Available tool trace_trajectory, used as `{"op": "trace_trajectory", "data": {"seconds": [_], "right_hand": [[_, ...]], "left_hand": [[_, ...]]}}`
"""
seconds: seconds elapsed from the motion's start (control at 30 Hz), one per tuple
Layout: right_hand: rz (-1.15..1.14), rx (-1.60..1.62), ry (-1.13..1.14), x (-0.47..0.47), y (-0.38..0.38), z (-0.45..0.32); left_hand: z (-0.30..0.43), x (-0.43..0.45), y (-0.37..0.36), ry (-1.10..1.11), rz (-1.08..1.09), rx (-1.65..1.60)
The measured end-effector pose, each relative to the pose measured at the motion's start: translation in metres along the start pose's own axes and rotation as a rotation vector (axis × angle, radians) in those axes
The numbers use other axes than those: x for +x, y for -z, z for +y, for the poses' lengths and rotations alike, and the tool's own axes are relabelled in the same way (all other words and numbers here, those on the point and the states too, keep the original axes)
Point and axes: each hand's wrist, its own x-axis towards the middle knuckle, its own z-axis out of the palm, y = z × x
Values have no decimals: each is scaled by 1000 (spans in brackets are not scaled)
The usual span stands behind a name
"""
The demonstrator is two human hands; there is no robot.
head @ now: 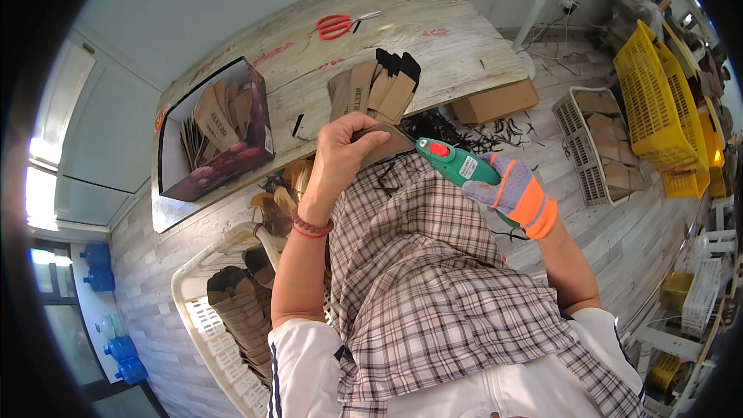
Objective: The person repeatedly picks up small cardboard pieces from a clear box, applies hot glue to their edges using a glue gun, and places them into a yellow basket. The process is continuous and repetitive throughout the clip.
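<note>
My bare left hand (342, 145) pinches a brown, dark-edged shoe-upper piece (392, 147) over my lap. In my right hand (511, 188), which wears a purple and orange glove, is a green handheld power tool (458, 164) with a red switch. Its tip is close to the piece's right edge; whether they touch I cannot tell. Just beyond, a stack of brown pieces (351, 90) and several black-tipped tan pieces (397, 90) lie at the table's front edge. Red-handled scissors (342, 25) rest farther back. On the left, an open box (264, 110) holds more brown pieces (217, 122).
The worn table (458, 35) has its front edge before me. Black trimmings (499, 132) litter the floor near a cardboard box (499, 103). At left stands a white basket (191, 302) with stacked pieces; at right, a gray-white crate (577, 154) and yellow crates (656, 104).
</note>
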Motion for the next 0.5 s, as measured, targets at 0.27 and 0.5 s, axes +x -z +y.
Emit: {"op": "trace_trajectory", "data": {"seconds": [0.27, 0.5], "right_hand": [[-44, -6, -28, 9, -6, -8], [19, 159, -154, 24, -18, -6]], "left_hand": [[2, -5, 0, 64, -56, -71], [-4, -2, 29, 126, 74, -153]]}}
